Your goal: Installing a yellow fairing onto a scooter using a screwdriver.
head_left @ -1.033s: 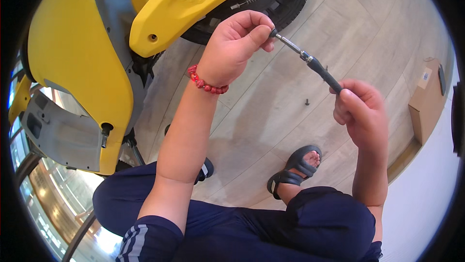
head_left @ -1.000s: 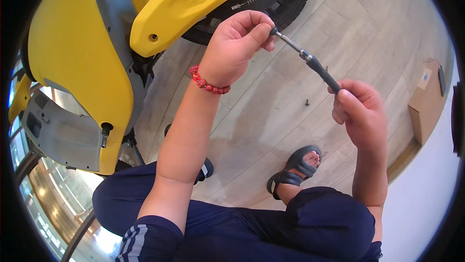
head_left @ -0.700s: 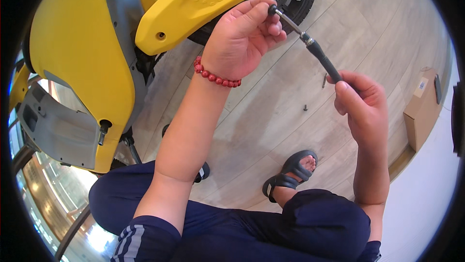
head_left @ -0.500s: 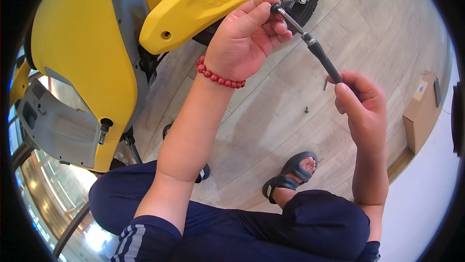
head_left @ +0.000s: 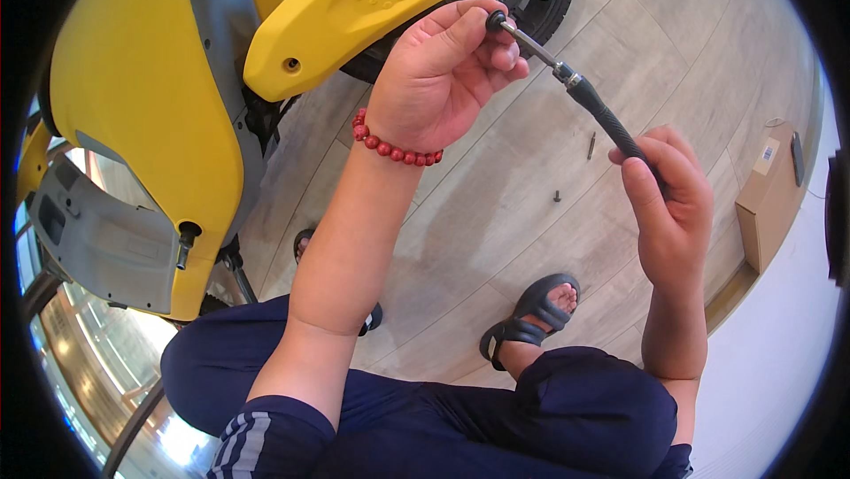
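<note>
My left hand [head_left: 443, 72], a red bead bracelet on its wrist, pinches a small black round piece [head_left: 496, 21] between thumb and fingers. The metal shaft tip of a screwdriver [head_left: 606, 116] meets that piece; whether it is a screw or a cap I cannot make out. My right hand [head_left: 668, 204] is closed around the lower end of the screwdriver's black grip. Both hands are in the air above the floor, beside a yellow scooter-like vehicle [head_left: 150, 98]. Its yellow side cover [head_left: 354, 19] has recessed screw holes and lies just beyond my left hand.
On the wooden floor [head_left: 469, 240] lie a small dark screw [head_left: 557, 196] and a thin metal bit [head_left: 591, 146]. A cardboard box [head_left: 766, 196] stands at the right by the white wall. The vehicle's black wheel [head_left: 553, 1] is at the top. My sandalled foot [head_left: 540, 315] is below.
My right hand has shifted slightly right and down with the screwdriver's grip, which now shows more of its length. My left hand and the black piece have moved a little left and down.
</note>
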Demonstrator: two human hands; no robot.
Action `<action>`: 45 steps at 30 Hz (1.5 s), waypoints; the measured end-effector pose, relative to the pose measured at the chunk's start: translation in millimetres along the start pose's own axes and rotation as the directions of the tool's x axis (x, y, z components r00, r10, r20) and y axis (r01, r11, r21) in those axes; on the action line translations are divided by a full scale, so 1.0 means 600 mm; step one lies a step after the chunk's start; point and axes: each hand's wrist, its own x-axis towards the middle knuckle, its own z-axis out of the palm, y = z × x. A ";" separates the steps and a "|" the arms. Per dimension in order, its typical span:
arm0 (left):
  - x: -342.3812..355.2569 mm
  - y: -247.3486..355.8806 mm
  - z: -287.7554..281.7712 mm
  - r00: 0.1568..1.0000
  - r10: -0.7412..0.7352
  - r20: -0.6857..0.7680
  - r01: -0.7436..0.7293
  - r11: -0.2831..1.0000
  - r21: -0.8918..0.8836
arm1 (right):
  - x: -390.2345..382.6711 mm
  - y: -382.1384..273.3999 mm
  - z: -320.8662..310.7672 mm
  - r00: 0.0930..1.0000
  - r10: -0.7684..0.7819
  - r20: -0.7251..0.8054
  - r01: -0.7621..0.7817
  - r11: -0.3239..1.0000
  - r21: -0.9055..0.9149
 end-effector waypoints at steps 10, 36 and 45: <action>-0.008 0.004 0.000 0.995 0.010 -0.096 0.013 0.973 0.228 | -0.012 -0.009 -0.007 0.970 0.228 0.080 -0.236 0.966 0.106; 0.057 -0.016 0.048 0.883 0.024 -0.470 -0.331 0.741 -0.584 | 0.108 -0.087 0.043 0.966 -0.204 0.156 0.257 0.760 -0.598; 0.067 -0.025 0.055 0.873 0.044 -0.487 -0.426 0.556 -0.713 | 0.147 -0.162 0.051 0.954 -0.101 0.283 0.286 0.594 -0.752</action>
